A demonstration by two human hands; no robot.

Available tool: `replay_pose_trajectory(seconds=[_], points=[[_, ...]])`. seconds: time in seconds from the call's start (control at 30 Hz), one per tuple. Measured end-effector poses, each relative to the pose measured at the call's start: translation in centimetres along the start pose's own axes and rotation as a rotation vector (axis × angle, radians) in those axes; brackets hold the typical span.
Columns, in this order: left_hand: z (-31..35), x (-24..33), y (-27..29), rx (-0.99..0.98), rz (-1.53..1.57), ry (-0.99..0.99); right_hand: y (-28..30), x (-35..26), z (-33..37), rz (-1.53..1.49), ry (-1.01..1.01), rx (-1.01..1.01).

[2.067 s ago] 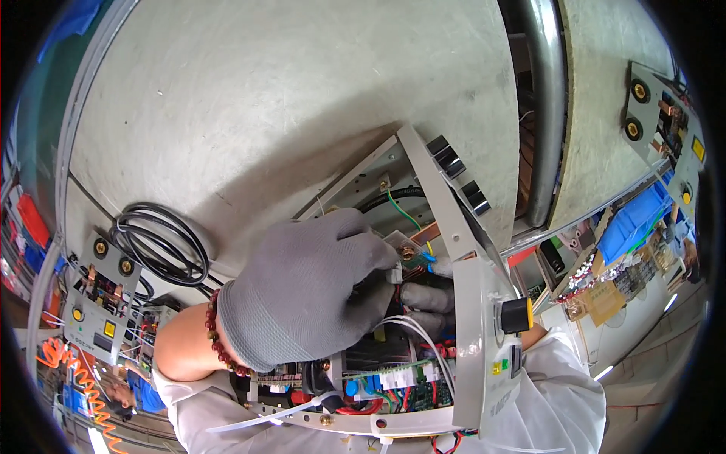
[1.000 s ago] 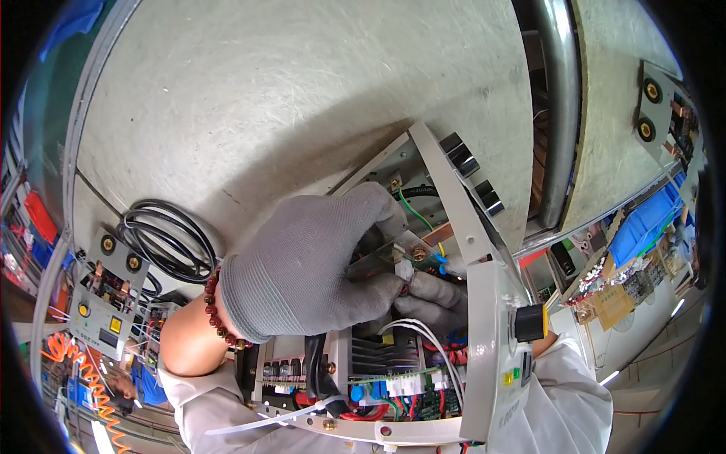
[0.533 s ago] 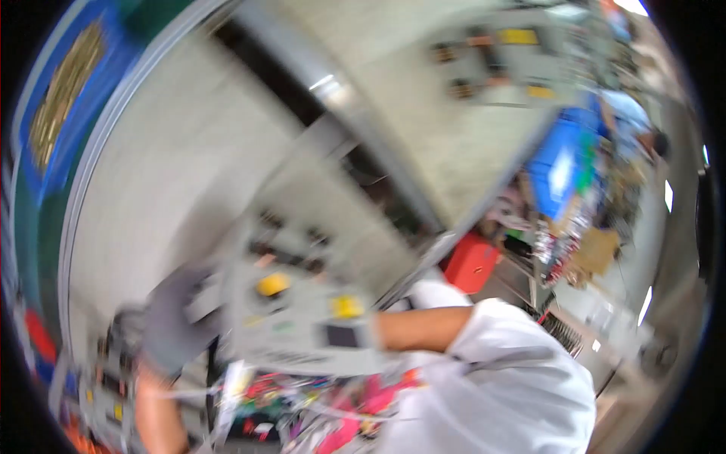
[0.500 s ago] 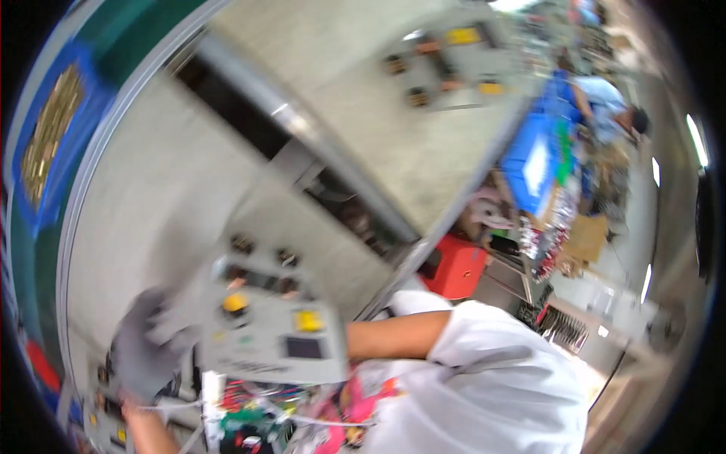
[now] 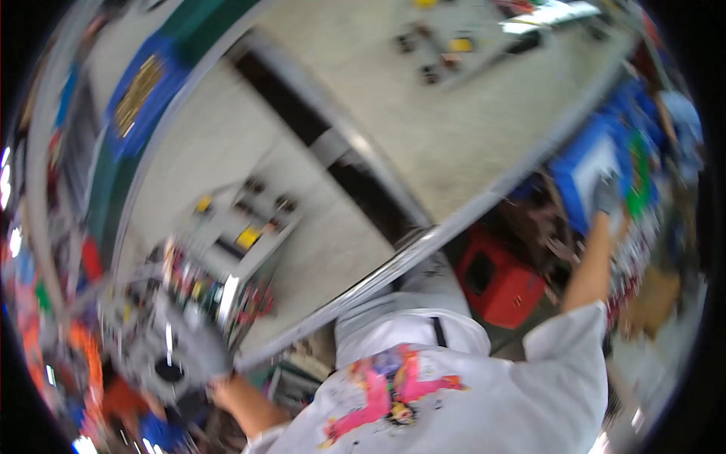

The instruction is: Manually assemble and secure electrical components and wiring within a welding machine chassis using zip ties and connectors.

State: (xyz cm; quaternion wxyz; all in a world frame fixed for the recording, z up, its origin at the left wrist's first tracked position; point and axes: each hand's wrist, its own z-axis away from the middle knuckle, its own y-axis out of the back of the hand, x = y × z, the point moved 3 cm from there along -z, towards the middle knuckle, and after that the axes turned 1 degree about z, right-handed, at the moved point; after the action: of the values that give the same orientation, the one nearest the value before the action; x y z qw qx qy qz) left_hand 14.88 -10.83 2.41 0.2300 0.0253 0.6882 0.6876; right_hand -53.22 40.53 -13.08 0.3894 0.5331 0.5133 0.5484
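Note:
A grey panel unit (image 5: 208,240) stands on the pale table in front of me, with black knobs, yellow parts and a dark window on its face. Bundles of coloured wires spill from its near side. My left hand (image 5: 195,340), in a grey glove, is beside a second grey metal unit (image 5: 136,356) at the lower left; its fingers are smeared by motion. Far to the right, my gloved right hand (image 5: 606,195) reaches over a blue crate (image 5: 578,189) with something white in it. Blur hides whether its fingers hold anything.
A dark slot (image 5: 299,113) with a metal rail crosses the table. Another panel unit (image 5: 442,53) stands at the far side. A blue tray of brass-coloured parts (image 5: 140,94) sits at the left. A red stool-like box (image 5: 499,280) is beside my legs; another person (image 5: 681,121) is at the far right.
My right arm has swung from behind the panel unit out to the blue crate. The panel unit appears further from me on the table. My left hand is lower; the view has turned.

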Motion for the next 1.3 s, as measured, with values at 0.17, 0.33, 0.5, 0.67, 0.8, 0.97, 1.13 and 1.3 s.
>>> replay_pose_trajectory(seconds=[0.17, 0.33, 0.5, 0.67, 0.8, 0.97, 1.13, 1.3], points=[[-0.1, 1.7, 1.1, 0.23, 0.575, 0.044, -7.1, 8.9, -6.6, 0.178, 0.094, -0.184], [1.8, 2.7, 2.4, 0.503, 0.827, 0.283, -3.1, 10.7, -7.1, 0.042, 0.158, -0.235], [9.7, 7.3, 0.1, 1.04, 1.193, 0.335, -0.7, 12.0, -8.5, -0.103, 0.14, -0.279], [10.3, 11.1, -7.0, 0.301, 1.018, 0.524, -1.3, 13.6, -8.2, -1.064, -0.245, -0.185], [8.5, 12.8, -9.4, 0.433, 1.226, 0.517, 3.5, 11.9, -6.0, -0.424, -0.169, 0.075], [7.7, 14.5, -11.8, 0.39, 1.624, 0.623, 14.3, 0.9, 2.0, -0.08, 0.241, 0.631], [5.8, 14.1, -13.7, 0.09, 1.59, 0.458, 14.5, -17.4, 17.2, -0.771, 0.813, -0.005], [7.9, 13.6, -9.5, 0.522, 0.981, 0.267, 11.5, -29.2, 32.6, -1.451, 0.971, -0.752]])
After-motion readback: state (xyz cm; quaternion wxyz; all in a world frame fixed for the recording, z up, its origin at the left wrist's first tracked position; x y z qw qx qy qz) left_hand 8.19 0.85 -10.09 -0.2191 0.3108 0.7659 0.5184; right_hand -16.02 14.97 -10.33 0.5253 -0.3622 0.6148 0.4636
